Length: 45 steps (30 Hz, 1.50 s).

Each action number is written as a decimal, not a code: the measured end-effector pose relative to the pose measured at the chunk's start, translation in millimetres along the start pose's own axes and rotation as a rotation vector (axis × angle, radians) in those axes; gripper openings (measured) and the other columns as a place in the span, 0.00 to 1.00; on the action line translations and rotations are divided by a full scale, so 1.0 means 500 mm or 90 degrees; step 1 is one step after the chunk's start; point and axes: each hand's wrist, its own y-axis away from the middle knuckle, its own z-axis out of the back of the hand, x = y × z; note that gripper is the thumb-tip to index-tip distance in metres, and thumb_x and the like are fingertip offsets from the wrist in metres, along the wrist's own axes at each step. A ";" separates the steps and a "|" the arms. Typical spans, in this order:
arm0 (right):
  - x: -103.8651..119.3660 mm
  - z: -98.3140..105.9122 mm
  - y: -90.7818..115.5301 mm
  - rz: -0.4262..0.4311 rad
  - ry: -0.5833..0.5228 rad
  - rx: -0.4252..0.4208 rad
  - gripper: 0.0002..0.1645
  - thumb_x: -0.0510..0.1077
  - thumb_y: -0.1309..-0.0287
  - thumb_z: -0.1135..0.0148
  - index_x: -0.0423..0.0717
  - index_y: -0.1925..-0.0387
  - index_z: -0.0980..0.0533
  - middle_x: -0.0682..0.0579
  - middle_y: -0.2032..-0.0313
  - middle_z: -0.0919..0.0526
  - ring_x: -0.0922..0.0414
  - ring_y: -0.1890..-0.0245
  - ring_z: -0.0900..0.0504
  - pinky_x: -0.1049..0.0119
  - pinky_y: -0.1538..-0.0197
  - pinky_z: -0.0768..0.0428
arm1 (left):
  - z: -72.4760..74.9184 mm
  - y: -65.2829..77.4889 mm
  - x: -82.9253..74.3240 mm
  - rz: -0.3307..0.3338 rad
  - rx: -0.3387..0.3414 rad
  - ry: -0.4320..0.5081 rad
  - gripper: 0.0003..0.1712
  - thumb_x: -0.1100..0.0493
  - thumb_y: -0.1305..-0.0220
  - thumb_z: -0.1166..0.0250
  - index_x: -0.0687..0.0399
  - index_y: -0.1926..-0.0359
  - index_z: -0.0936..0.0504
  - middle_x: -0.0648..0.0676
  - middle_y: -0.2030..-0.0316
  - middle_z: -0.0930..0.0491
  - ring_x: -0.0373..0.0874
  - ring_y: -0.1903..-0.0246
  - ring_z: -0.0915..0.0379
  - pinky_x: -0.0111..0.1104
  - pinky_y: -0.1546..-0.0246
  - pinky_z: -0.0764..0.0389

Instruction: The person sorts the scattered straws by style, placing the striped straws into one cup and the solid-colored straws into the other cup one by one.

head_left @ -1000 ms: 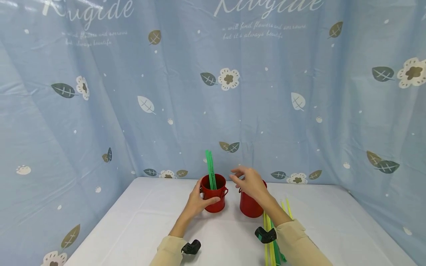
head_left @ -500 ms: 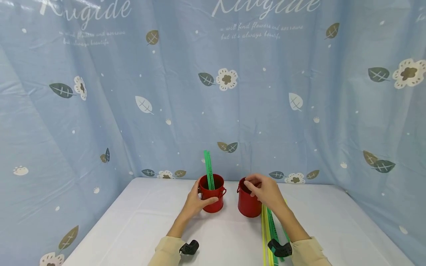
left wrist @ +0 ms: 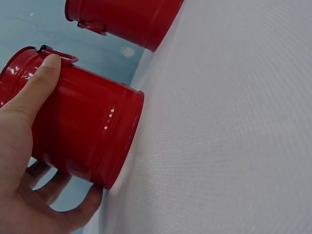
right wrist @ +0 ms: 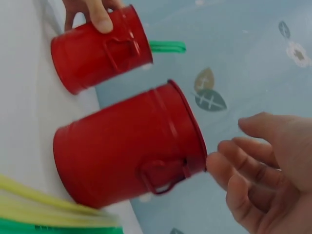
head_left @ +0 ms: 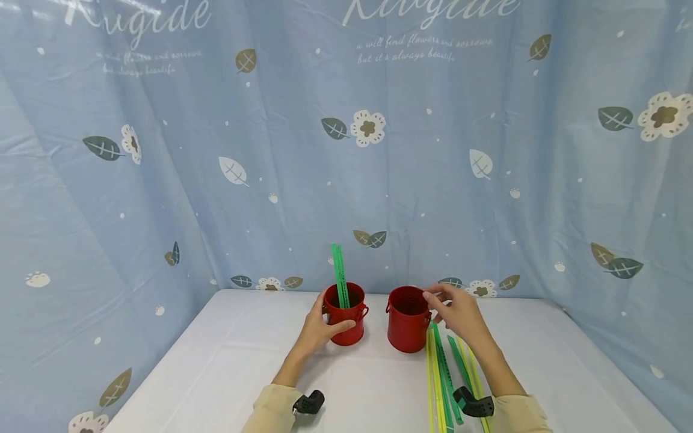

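Note:
My left hand (head_left: 318, 325) holds the left red bucket (head_left: 348, 334), thumb along its front and fingers round the far side. Green strips (head_left: 340, 270) stand upright inside that bucket and lean a little to the left. The left wrist view shows the thumb by the bucket's handle (left wrist: 61, 56). A second red bucket (head_left: 407, 328) stands upright to the right, its dark inside visible from above. Beside its right rim is my right hand (head_left: 457, 310), fingers loosely bent and nothing between them. In the right wrist view its fingertips (right wrist: 219, 168) are right at the rim.
Yellow strips (head_left: 436, 385) and green strips (head_left: 445, 379) lie lengthwise on the white-covered table (head_left: 216, 373), to the right of and in front of the second bucket. Several more lie under the right forearm. A blue patterned curtain (head_left: 292, 180) hangs behind the table.
My right hand has moved right and down, from above the right bucket's opening to beside its rim, uncovering the bucket and more strips. The left hand and its bucket have stayed put.

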 end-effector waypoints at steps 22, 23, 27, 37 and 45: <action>-0.068 0.016 0.007 -0.175 0.084 0.167 0.18 0.41 0.37 0.38 0.34 0.49 0.23 0.43 0.65 0.14 0.51 0.75 0.15 0.62 0.72 0.15 | 0.003 0.002 0.002 0.010 0.001 -0.007 0.53 0.47 0.48 0.24 0.44 0.27 0.43 0.51 0.34 0.30 0.52 0.38 0.32 0.48 0.42 0.22; -0.072 0.015 0.008 -0.180 0.087 0.176 0.19 0.41 0.38 0.38 0.34 0.49 0.23 0.44 0.65 0.14 0.52 0.76 0.15 0.62 0.72 0.15 | 0.003 0.002 0.002 0.009 0.001 -0.007 0.53 0.47 0.48 0.24 0.44 0.27 0.43 0.51 0.34 0.30 0.52 0.38 0.32 0.48 0.42 0.22; -0.084 0.003 0.008 -0.199 0.095 0.205 0.19 0.42 0.40 0.35 0.35 0.51 0.22 0.46 0.67 0.16 0.54 0.78 0.17 0.62 0.73 0.16 | 0.002 0.001 0.001 0.010 0.002 -0.007 0.53 0.47 0.48 0.24 0.44 0.27 0.43 0.51 0.34 0.30 0.52 0.38 0.32 0.48 0.42 0.22; -0.092 -0.026 0.019 -0.226 0.148 0.234 0.18 0.39 0.46 0.31 0.35 0.54 0.21 0.48 0.73 0.19 0.58 0.84 0.22 0.69 0.78 0.21 | 0.002 0.000 -0.001 0.002 -0.001 -0.001 0.53 0.48 0.49 0.23 0.44 0.27 0.42 0.51 0.35 0.29 0.52 0.39 0.31 0.48 0.41 0.23; -0.092 -0.033 0.025 -0.232 0.162 0.241 0.20 0.40 0.47 0.31 0.34 0.53 0.22 0.48 0.74 0.19 0.57 0.83 0.22 0.69 0.77 0.20 | 0.003 0.002 0.001 0.005 0.000 0.004 0.52 0.49 0.50 0.23 0.41 0.27 0.42 0.50 0.36 0.29 0.52 0.39 0.31 0.48 0.43 0.22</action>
